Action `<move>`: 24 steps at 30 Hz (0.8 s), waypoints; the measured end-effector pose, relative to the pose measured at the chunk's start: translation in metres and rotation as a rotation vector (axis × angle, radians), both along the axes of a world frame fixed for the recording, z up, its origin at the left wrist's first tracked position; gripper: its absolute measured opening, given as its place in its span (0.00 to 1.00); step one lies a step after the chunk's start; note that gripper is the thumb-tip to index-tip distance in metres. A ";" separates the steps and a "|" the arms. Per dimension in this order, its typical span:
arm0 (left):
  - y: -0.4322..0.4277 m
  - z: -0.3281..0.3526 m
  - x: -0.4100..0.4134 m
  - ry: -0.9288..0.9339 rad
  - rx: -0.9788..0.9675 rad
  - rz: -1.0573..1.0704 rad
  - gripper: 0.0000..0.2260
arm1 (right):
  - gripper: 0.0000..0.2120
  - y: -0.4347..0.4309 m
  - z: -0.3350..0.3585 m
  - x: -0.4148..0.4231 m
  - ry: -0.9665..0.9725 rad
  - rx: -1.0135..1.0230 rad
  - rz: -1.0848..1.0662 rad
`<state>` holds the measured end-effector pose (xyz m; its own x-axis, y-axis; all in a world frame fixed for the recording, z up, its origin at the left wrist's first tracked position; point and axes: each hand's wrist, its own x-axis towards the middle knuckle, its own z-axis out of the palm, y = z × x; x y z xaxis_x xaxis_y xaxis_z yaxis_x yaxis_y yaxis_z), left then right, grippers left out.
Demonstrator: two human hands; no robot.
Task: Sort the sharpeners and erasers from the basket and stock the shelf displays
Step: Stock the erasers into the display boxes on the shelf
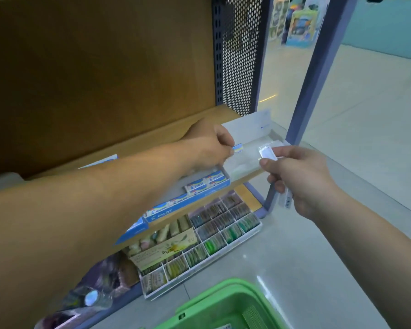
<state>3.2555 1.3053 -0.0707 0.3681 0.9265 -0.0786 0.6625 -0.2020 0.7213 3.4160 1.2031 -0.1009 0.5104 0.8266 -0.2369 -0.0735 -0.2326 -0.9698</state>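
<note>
My left hand (209,146) reaches over the wooden shelf (138,141) and pinches a small blue-and-white Pilot eraser (237,148) at its fingertips. Just below it stands a blue Pilot display box (207,186) holding several of the same erasers. My right hand (301,179) is to the right, at the shelf's end, gripping several small white wrapped packets (267,153); one more pokes out under the palm. A clear, nearly see-through tray (252,141) sits at the shelf's right end between both hands. The green basket (226,305) stands on the floor at the bottom.
A lower shelf carries a white divided tray (223,236) of coloured small items and a paper-labelled box (161,250). A grey-blue upright post (318,67) and a perforated metal panel (240,51) border the shelf on the right. Pale floor lies beyond.
</note>
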 end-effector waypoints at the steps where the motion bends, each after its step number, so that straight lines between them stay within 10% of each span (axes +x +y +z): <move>1: 0.000 0.003 0.003 0.001 -0.012 -0.015 0.04 | 0.12 0.000 -0.003 -0.003 0.014 -0.009 0.031; 14: -0.029 0.008 -0.100 0.409 -0.130 0.071 0.07 | 0.09 -0.003 -0.016 -0.058 0.093 -0.011 0.313; 24: -0.039 -0.010 -0.109 0.256 -0.135 0.116 0.02 | 0.12 0.000 -0.011 -0.060 0.210 -0.051 0.324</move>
<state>3.1461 1.2662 -0.0811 0.2127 0.9360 -0.2804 0.8390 -0.0279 0.5434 3.3562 1.2026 -0.1116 0.1606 0.9215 -0.3536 -0.1844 -0.3239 -0.9279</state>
